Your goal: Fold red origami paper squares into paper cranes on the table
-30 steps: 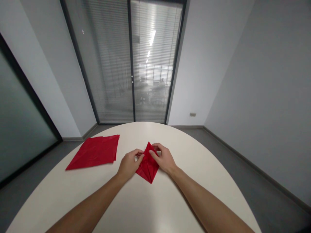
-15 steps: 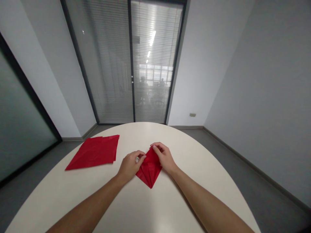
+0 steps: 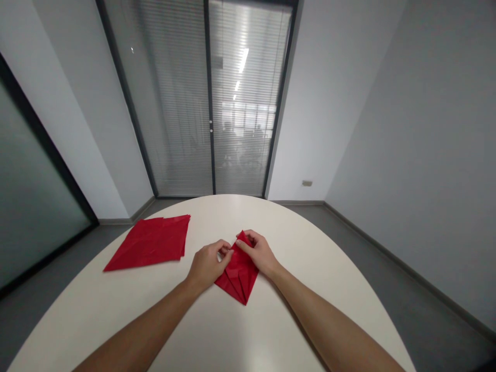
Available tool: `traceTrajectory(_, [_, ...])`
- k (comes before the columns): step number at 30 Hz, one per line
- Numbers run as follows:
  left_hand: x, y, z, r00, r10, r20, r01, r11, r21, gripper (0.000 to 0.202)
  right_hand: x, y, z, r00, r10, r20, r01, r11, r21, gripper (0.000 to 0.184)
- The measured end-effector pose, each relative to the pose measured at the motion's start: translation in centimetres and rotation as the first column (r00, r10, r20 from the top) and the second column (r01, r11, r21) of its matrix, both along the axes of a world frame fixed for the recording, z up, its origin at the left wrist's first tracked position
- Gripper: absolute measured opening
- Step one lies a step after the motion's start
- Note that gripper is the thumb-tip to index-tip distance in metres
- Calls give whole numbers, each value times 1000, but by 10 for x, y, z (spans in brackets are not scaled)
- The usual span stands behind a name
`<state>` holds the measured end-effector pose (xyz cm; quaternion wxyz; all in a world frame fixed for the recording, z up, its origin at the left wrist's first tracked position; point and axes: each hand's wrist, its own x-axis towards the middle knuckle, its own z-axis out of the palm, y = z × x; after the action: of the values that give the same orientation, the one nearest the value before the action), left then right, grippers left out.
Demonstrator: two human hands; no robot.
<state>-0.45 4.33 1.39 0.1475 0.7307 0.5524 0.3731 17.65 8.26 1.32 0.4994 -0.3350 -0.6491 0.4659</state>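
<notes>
A small piece of folded red paper (image 3: 239, 274) lies between my hands on the pale round table, one point toward me and creases running down to it. My left hand (image 3: 209, 262) pinches its left edge between thumb and fingers. On the upper right edge, my right hand (image 3: 260, 253) is closed, its thumb across the top face and its fingers behind. The paper's top corner sticks up past the right thumb. Part of the left edge is hidden under my left fingers.
A stack of larger red paper sheets (image 3: 151, 242) lies at the left of the white round table (image 3: 310, 289). Beyond the table's far edge stand glass panels with blinds (image 3: 178, 129). A grey wall (image 3: 426, 155) is on the right.
My right thumb has slid down and left from the top corner, which now shows. The folded paper has turned slightly, its near point shifting right and toward me. My left hand is almost unmoved.
</notes>
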Motion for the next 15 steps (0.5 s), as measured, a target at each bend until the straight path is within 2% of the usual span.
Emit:
traceTrajectory(6, [0, -1, 0, 999, -38, -4, 38, 999, -15, 10, 1, 0, 2, 996, -77, 53, 75, 997, 30, 34])
traceTrajectory(10, [-2, 2, -3, 1000, 18, 4, -18, 1000, -19, 10, 2, -1, 1, 980, -153, 130, 144, 987, 71, 29])
traceTrajectory(12, [-4, 5, -6, 997, 55, 54, -54, 998, -30, 10, 3, -3, 0, 968, -159, 192, 144, 986, 89, 28])
traceTrajectory(15, [-5, 7, -8, 990, 51, 134, -45, 998, -52, 7, 4, -6, -2, 947, -128, 295, 101, 989, 105, 38])
